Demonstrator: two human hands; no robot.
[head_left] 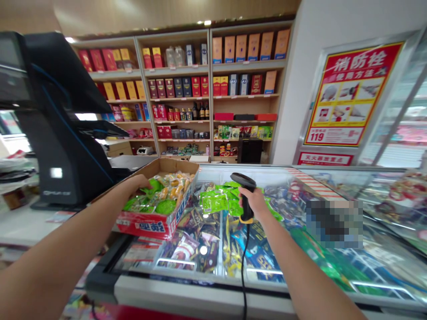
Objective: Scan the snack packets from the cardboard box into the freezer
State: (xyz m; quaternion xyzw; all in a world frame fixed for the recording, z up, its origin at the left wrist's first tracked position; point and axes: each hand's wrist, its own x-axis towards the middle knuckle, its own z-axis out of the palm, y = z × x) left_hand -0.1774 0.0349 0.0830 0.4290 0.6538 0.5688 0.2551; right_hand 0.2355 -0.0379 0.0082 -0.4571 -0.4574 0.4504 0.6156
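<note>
A cardboard box [143,224] with red printed sides holds green snack packets [166,206] and clear-wrapped yellow-orange snacks [178,181]. My left hand [140,182] reaches over its left side, fingers closed on a green packet [154,187] and partly hidden. Wrapped in my right hand [254,199] is the black handle of a corded barcode scanner [245,181], its head pointing up and left. Below and behind the scanner, several bright green packets [213,201] lie on the glass top of a chest freezer [187,286]. The scanner's cord [244,271] hangs down over the freezer's front edge.
A black checkout terminal [60,133] stands at the left on a white counter. Packaged goods [182,253] show through the freezer glass. Shelves [210,98] of boxes and bottles line the back wall. A red-and-yellow sign [353,95] hangs at the right. A blurred patch covers part of the freezer's right side.
</note>
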